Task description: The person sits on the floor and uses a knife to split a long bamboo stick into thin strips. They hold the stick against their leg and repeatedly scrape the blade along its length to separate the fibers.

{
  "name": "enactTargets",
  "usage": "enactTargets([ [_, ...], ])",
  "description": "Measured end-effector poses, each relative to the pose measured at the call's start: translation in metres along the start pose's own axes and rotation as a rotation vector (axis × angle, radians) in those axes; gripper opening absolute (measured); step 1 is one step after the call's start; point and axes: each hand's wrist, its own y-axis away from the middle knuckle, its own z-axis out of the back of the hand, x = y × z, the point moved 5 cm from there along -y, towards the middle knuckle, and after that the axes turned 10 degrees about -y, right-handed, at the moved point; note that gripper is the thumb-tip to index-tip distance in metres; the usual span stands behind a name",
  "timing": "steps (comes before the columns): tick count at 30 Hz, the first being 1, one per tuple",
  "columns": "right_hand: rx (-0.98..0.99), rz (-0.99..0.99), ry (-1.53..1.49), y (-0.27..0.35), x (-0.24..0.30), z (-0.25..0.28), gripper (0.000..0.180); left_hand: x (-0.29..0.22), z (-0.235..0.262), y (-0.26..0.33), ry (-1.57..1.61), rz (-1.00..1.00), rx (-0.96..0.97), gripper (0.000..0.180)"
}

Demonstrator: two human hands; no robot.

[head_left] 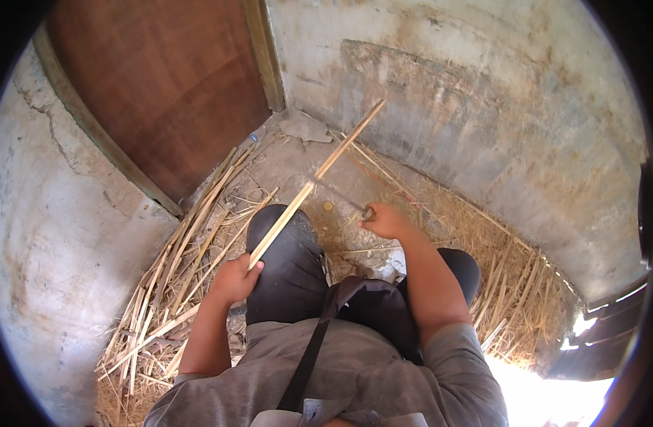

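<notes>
Tan strip [294, 208], in left fingers [253, 273], possibly bamboo

Grey short-sleeved shirt [394, 366], dark trousers [285, 285]

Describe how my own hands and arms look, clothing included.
The left hand and right hand wear no gloves. Both forearms are bare, with no watch or markings that I can make out. The upper arms are covered by the short, plain grey sleeves of a grey shirt. Finer details, such as the nails, are too small to tell.
</notes>
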Motion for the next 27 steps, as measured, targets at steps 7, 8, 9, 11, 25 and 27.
enactTargets([
  [7, -0.069, -0.047, 0.004, 0.007, 0.005, 0.006, 0.056, 0.0, 0.001, 0.0, 0.011, 0.007, -0.001, 0.043],
  [8, -0.023, -0.005, 0.04, 0.006, 0.007, -0.002, 0.056, -0.001, 0.002, 0.0, 0.014, 0.004, -0.003, 0.043],
  [9, 0.023, 0.037, 0.075, 0.003, 0.007, -0.011, 0.055, -0.002, 0.002, -0.001, 0.004, 0.001, -0.003, 0.042],
  [11, 0.125, 0.093, 0.09, 0.002, 0.013, -0.023, 0.055, -0.002, 0.002, -0.001, -0.019, 0.005, -0.004, 0.042],
  [25, -0.051, -0.091, -0.067, 0.003, -0.007, 0.005, 0.061, -0.003, 0.001, 0.0, 0.005, 0.049, 0.022, 0.04],
  [27, 0.005, -0.112, -0.174, 0.006, 0.002, 0.0, 0.061, -0.003, 0.001, 0.0, 0.006, 0.047, 0.018, 0.041],
])
